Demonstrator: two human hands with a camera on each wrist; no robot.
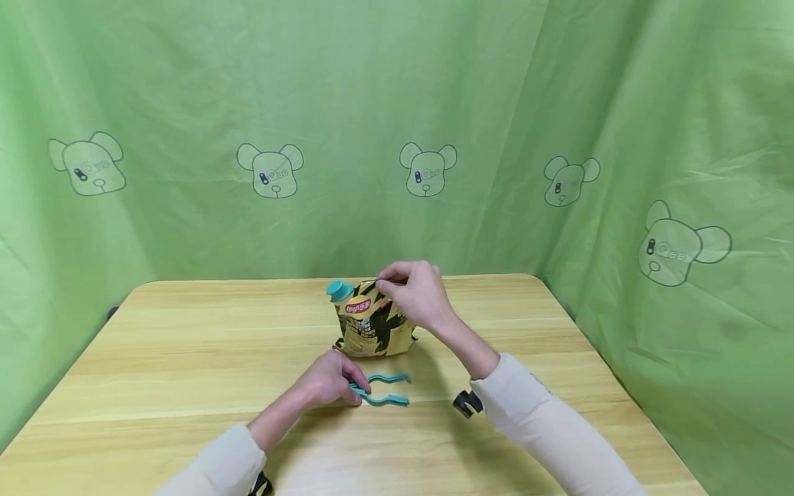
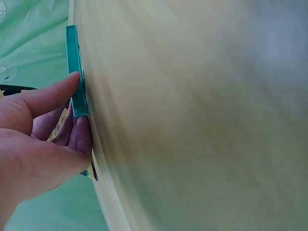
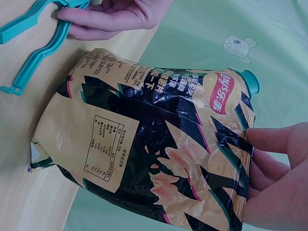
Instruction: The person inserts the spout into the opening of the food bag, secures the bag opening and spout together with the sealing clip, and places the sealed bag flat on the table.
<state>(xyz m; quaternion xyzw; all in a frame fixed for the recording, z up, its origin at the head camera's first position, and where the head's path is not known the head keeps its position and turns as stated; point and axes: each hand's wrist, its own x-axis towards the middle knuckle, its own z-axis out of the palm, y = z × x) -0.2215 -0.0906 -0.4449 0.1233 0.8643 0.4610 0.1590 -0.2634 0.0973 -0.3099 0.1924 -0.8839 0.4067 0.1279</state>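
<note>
Two hands have their fingers grasping: the left hand (image 1: 331, 380) pinches the joined end of a teal plastic bag clip (image 1: 397, 399), its two arms spread toward 3 o'clock, and the right hand (image 1: 420, 295) pinches the top edge of a black-and-gold Lay's chip bag (image 1: 371, 332). That bag stands on the bench (image 1: 186, 386) at 12 o'clock from the clip; whether the clip touches the wood I cannot tell. A round teal cap (image 1: 338, 291) sits at the bag's 11 o'clock corner. Pale sleeves (image 1: 546, 420) come in from 7 and 5 o'clock. Green curtain (image 1: 372, 76) printed with round-eared animal heads rises behind, from 9 through 12 to 3 o'clock.
</note>
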